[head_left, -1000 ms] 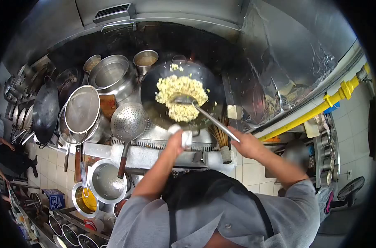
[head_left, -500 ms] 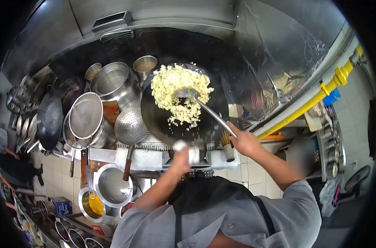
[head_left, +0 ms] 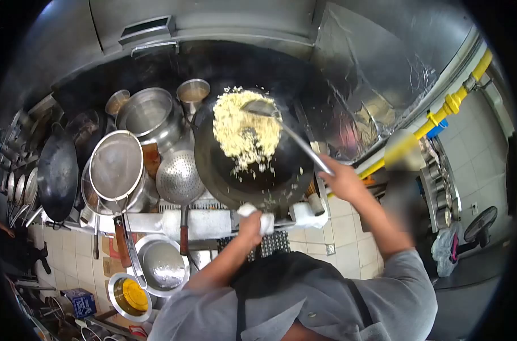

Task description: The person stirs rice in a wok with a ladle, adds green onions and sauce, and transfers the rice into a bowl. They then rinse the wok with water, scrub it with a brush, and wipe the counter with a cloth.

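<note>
A large dark wok [head_left: 218, 179] sits on the stove in front of me, with pale yellow fried rice [head_left: 231, 131] heaped toward its far side. My right hand [head_left: 344, 181] is closed around the long metal handle of a ladle [head_left: 300, 142]. The ladle's bowl rests over the rice. At the wok's near rim, my left hand [head_left: 249, 227] is closed on a folded white cloth [head_left: 266, 223]. The cloth hides whatever part of the wok is beneath it. Scattered grains lie on the wok's lower wall.
Left of the wok are a perforated skimmer [head_left: 180, 177], a mesh strainer [head_left: 117, 166] and a steel pot [head_left: 147, 116]. Nearer me stand a metal basin [head_left: 164, 264] and a bowl of yellow liquid [head_left: 134, 294]. A bamboo brush [head_left: 314, 202] is at right. A yellow pipe [head_left: 452, 104] runs along the right wall.
The ladle bowl has moved to the far part of the rice, and the rice has gathered into a tighter heap. My left hand and cloth are slightly lower; the view has shifted a little.
</note>
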A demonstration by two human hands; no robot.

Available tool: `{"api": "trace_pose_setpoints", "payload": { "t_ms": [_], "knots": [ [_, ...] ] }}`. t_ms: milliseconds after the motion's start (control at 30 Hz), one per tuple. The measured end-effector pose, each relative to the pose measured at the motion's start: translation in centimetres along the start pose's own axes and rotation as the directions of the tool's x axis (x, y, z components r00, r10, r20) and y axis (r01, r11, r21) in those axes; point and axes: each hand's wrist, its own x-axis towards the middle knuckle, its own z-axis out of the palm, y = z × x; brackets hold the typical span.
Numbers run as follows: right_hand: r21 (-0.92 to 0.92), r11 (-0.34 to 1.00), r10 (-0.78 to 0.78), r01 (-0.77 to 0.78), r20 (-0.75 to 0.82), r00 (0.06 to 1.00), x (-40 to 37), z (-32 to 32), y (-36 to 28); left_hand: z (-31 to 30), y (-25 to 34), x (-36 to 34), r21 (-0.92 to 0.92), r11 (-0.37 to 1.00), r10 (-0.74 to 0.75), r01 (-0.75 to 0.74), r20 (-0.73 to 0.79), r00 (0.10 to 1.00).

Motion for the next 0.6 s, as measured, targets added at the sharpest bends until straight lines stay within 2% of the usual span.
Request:
{"api": "trace_pose_setpoints", "payload": {
  "t_ms": [33,67,100,133,167,200,233,267,300,367,433,467,500,533,567,600],
  "knots": [
    [0.073,0.969,-0.215,0.237,-0.227,0.95,-0.8,-0.8,2.1,0.6,0.7,-1.1,-0.066,0.996,0.068,-0.064,0.055,0.996],
    [0.432,0.897,0.12,-0.097,-0.028,0.992,-1.1,-4.1,0.3,1.7,2.7,-0.1,-0.019,0.989,-0.146,0.145,-0.139,0.979],
    [0.644,0.62,0.357,-0.448,0.276,0.892,-1.3,-8.1,-2.0,3.0,5.6,0.9,-0.006,0.976,-0.219,0.219,-0.037,0.975],
    [0.789,0.445,0.388,-0.424,0.257,0.885,-0.7,-8.9,-3.7,3.6,7.4,3.2,0.083,0.976,-0.199,0.202,-0.051,0.979],
    [0.872,0.288,0.342,-0.396,0.293,0.893,-0.1,-8.5,-3.5,2.9,7.5,6.5,0.066,0.981,-0.185,0.183,0.029,0.982],
    [0.914,0.149,0.285,-0.376,0.325,0.902,1.0,-7.1,-3.2,2.3,7.6,9.4,0.081,0.972,-0.225,0.219,0.071,0.972],
    [0.931,-0.002,0.23,-0.364,0.355,0.906,1.8,-4.7,-2.9,3.2,9.0,8.8,0.169,0.957,-0.235,0.235,-0.018,0.972],
    [0.875,-0.214,0.174,-0.435,0.472,0.864,2.3,-1.7,-3.0,2.8,9.1,9.5,0.185,0.937,-0.299,0.297,-0.018,0.954],
    [0.77,-0.412,0.097,-0.488,0.569,0.816,2.9,1.9,-3.0,2.2,9.3,10.4,0.201,0.912,-0.362,0.358,-0.018,0.932],
    [0.475,-0.598,-0.024,-0.645,0.794,0.607,3.3,10.3,-1.8,1.2,9.5,12.5,0.216,0.868,-0.474,0.446,0.094,0.876],
    [0.372,-0.517,-0.148,-0.771,0.848,0.508,1.7,11.8,-0.4,0.6,8.7,14.5,0.154,0.923,-0.376,0.354,0.153,0.914],
    [0.428,-0.352,0.039,-0.832,0.895,0.443,1.1,8.8,-1.1,-0.8,6.7,15.8,0.081,0.968,-0.251,0.239,0.196,0.948],
    [0.516,0.034,0.301,-0.856,0.811,0.501,-0.3,5.0,-3.1,-0.3,6.7,13.7,0.075,0.975,-0.215,0.208,0.11,0.97],
    [0.408,0.313,0.392,-0.858,0.767,0.507,-1.5,2.0,-4.1,1.4,7.5,8.5,0.08,0.962,-0.264,0.26,0.046,0.963],
    [0.304,0.634,0.33,-0.711,0.725,0.605,-2.6,-0.4,-4.2,3.0,8.6,4.6,0.082,0.951,-0.299,0.299,-0.013,0.954],
    [0.296,0.903,0.155,-0.312,0.452,0.879,-4.2,1.1,-1.9,3.2,8.7,3.9,0.073,0.946,-0.316,0.316,-0.019,0.949]
  ]
}}
